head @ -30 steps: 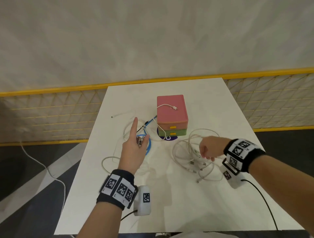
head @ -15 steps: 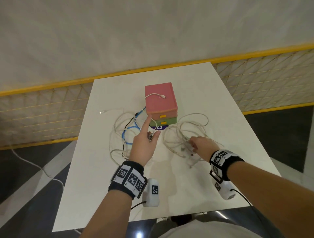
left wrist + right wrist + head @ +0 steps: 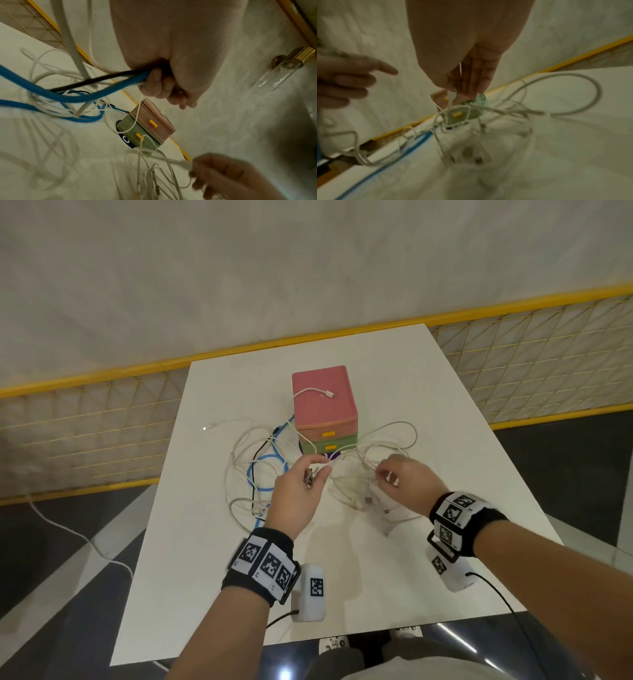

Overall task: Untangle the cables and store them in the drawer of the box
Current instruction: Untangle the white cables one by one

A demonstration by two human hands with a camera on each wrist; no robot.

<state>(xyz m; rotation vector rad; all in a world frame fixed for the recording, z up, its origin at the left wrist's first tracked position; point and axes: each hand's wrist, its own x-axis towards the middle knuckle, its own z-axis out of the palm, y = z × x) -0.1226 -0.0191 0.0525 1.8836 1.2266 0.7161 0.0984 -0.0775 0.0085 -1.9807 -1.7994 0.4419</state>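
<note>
Your left hand (image 3: pixel 297 491) was raised above the white table (image 3: pixel 445 412) with its fingers curled round a bundle of cable ends; the left wrist view showed a blue cable (image 3: pixel 51 94) and a black cable (image 3: pixel 96 79) running into that fist. Your right hand (image 3: pixel 407 484) pinched a thin white cable (image 3: pixel 452 98) between thumb and fingertips, its other fingers nearly straight.

The cables lay in two loose heaps in front of the drawer box (image 3: pixel 323 402): a blue, black and white heap (image 3: pixel 253 470) to its left, and a white heap (image 3: pixel 370 470) to its right, under your right hand. One white cable end (image 3: pixel 313 392) lay across the pink top of the box. Both drawers, the pink upper drawer (image 3: pixel 327 434) and the green lower drawer (image 3: pixel 329 446), appeared closed.

In handling, the cables looked light, limp and smooth, so loops would likely slide and snag on one another rather than resist. The blue cable appeared thicker and probably somewhat stiffer than the white ones. A hold near a plug end seemed best, since a strand can then be drawn out lengthwise through the loops. Pulling at mid-length risked tightening a knot or dragging the box.
</note>
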